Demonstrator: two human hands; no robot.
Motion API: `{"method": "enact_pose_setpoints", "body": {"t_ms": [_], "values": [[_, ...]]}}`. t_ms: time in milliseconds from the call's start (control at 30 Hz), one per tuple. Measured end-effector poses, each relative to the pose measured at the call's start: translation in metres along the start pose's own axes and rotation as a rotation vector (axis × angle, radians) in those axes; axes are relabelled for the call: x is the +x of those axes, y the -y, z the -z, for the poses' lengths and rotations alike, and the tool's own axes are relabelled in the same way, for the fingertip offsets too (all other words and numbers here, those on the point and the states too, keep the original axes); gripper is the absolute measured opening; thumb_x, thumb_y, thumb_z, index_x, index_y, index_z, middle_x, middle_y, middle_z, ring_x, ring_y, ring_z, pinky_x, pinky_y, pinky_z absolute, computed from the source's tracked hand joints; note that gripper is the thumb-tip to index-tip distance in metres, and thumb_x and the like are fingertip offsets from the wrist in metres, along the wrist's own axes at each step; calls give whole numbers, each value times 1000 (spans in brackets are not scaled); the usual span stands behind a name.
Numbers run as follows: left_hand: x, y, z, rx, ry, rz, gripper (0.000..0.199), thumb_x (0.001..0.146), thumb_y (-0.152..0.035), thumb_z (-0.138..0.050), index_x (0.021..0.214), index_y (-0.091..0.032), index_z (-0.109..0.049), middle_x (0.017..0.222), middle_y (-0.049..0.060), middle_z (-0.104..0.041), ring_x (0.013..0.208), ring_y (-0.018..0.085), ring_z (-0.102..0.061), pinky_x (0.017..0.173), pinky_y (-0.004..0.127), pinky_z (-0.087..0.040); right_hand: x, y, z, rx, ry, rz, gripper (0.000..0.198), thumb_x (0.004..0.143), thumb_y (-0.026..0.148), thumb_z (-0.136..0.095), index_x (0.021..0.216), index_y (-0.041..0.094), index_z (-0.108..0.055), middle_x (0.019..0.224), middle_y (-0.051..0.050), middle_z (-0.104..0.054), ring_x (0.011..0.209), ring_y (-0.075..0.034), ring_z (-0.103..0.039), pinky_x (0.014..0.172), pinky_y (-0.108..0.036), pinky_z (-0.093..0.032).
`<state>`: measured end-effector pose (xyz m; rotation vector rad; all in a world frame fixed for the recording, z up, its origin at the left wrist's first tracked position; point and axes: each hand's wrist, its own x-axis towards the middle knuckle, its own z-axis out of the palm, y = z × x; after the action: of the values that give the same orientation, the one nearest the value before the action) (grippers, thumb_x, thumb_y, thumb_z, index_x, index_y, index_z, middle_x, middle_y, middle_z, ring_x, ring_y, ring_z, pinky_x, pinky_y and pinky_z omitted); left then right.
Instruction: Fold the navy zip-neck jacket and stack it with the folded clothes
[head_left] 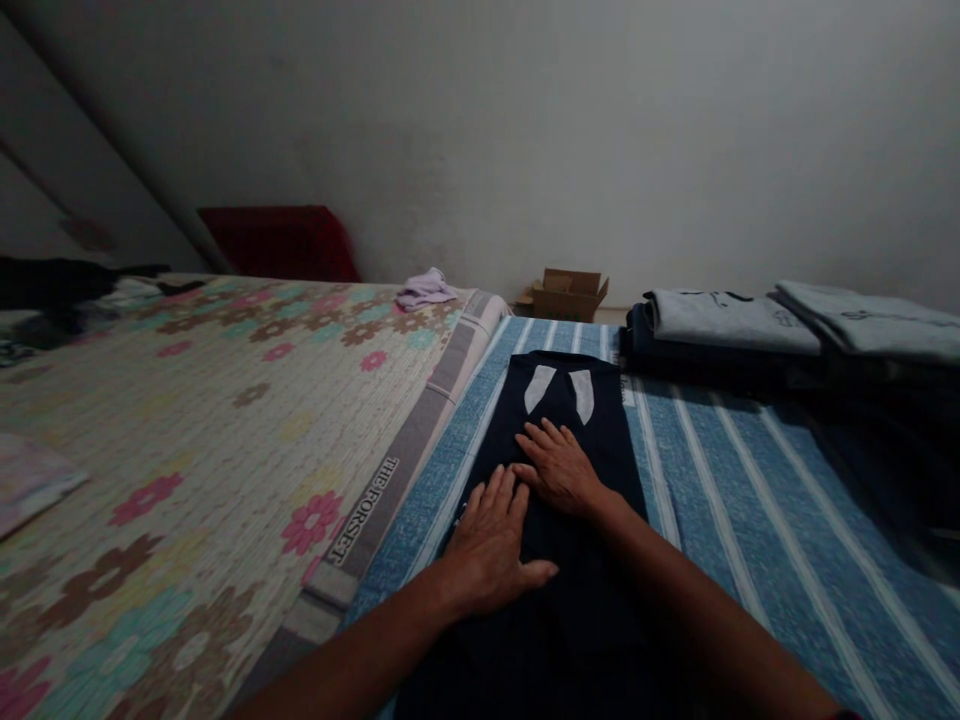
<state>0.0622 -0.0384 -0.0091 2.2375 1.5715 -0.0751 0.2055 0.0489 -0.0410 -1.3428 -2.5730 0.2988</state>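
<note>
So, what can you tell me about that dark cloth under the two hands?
The dark cloth looks like soft navy fabric, with two pale, tapering patches near its far end. It lies flat and lengthwise on a blue striped cover, its near part deep in shadow. The left hand and right hand rest palm-down on it. I cannot tell what garment it is.
</note>
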Motion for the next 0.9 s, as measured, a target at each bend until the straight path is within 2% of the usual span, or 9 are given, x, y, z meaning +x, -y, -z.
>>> {"method": "enact_pose_setpoints", "body": {"t_ms": [233, 333, 433, 500, 567, 633, 767, 900], "values": [[-4, -4, 17, 24, 65, 12, 97, 70, -59, -54, 142, -6, -16, 150, 18, -5, 138, 29, 0, 111, 46, -10, -4, -9, 1, -48, 10, 10, 60, 90, 57, -27, 138, 23, -34, 147, -9, -28, 135, -31, -17, 105, -53, -15], [-12, 5, 26, -29, 88, -29, 86, 76, -59, -48, 141, -10, -23, 150, 16, -10, 138, 27, -6, 110, 43, -16, -5, -8, 3, -57, -1, 10, 59, 90, 56, -30, 138, 22, -35, 146, -10, -29, 134, -31, -18, 104, -53, -17], [-23, 16, 27, -43, 34, -57, 69, 82, -53, -43, 137, -13, -33, 149, 14, -17, 138, 25, -12, 110, 41, -19, -8, 3, 12, -58, -51, 6, 54, 90, 50, -36, 133, 17, -42, 143, -13, -34, 133, -30, -23, 105, -51, -18], [-30, 20, 25, -27, -24, -69, 66, 81, -50, -46, 136, -15, -36, 149, 13, -20, 137, 24, -14, 110, 42, -20, -14, 13, 18, -38, -100, 65, 48, 92, 45, -36, 129, 15, -46, 138, -13, -42, 131, -27, -29, 107, -48, -17], [-34, 20, 21, -9, -54, -60, 69, 79, -49, -50, 137, -16, -34, 149, 13, -19, 137, 25, -14, 110, 43, -19, -22, 21, 20, -6, -103, 150, 46, 93, 44, -34, 126, 16, -49, 133, -12, -47, 129, -24, -32, 107, -45, -18], [-36, 17, 18, 3, -37, -22, 78, 76, -51, -53, 140, -14, -28, 150, 14, -15, 138, 26, -11, 110, 43, -17, -30, 23, 15, 11, -50, 178, 51, 92, 49, -34, 128, 16, -47, 136, -12, -45, 131, -25, -29, 107, -46, -18], [-35, 14, 14, 28, 53, 49, 96, 70, -59, -55, 142, -9, -18, 150, 16, -8, 138, 29, -2, 111, 46, -12, -39, 16, 3, -1, 41, 140, 67, 88, 60, -29, 137, 15, -36, 146, -14, -28, 136, -28, -15, 107, -52, -13], [-34, 15, 13, 53, 84, 50, 103, 67, -66, -52, 143, -10, -14, 150, 17, -3, 137, 30, 1, 110, 49, -9, -40, 13, 5, 25, 76, 129, 78, 84, 68, -28, 139, 14, -33, 147, -16, -25, 136, -29, -12, 107, -53, -10]]}}
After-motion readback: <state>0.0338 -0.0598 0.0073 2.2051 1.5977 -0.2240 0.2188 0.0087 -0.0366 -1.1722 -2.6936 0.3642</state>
